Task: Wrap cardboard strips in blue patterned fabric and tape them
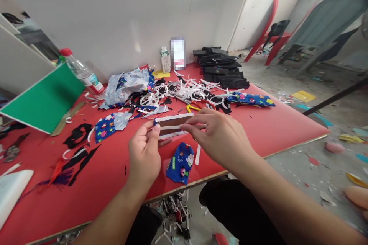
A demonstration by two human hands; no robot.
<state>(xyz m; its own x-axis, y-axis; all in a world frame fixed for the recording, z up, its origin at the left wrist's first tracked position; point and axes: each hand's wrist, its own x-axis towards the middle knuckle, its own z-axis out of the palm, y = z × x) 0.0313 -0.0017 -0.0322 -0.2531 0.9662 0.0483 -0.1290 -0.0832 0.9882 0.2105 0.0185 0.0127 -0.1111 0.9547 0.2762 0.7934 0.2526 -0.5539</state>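
Both hands hold a small brown card (172, 125) with white tape strips along its edges, just above the red table (109, 176). My left hand (144, 152) pinches the card's left end between thumb and fingers. My right hand (218, 133) pinches its right end, fingers closed on a white strip. Below the card lies a blue patterned fabric scrap (180, 162), with a loose white strip (198, 154) beside it.
A heap of white curled strips (184, 90), blue patterned fabric pieces (110, 124) and black scraps (77, 134) litters the table. Black folded pieces (222, 67) are stacked at the back right. A green board (43, 99), a plastic bottle (84, 72) and a small carton (165, 59) stand behind.
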